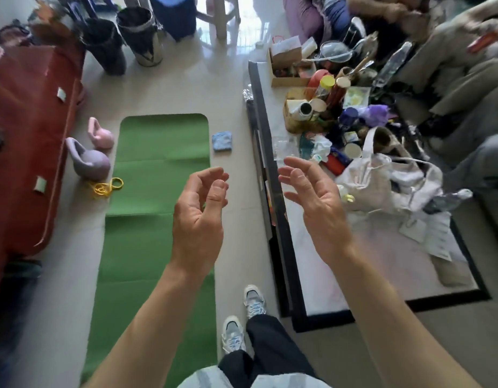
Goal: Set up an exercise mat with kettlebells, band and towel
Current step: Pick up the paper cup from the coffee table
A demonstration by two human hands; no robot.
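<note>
A green exercise mat [158,152] lies unrolled on the floor. Left of its far half stand a pink kettlebell [100,134] and a purple kettlebell [88,161]. A yellow band [106,186] lies coiled at the mat's left edge, partly on it. A folded blue towel [222,140] lies on the floor just right of the mat's far corner. My left hand [199,217] and my right hand [312,200] are raised above the mat's right side, palms facing each other, fingers loosely curled, holding nothing.
A low black-framed table [273,208] crowded with bottles, a box and a white bag [382,177] stands to the right. A red sofa [27,130] runs along the left. Two dark bins [122,40] stand at the back. People sit at the top right. My shoes [242,317] are beside the mat.
</note>
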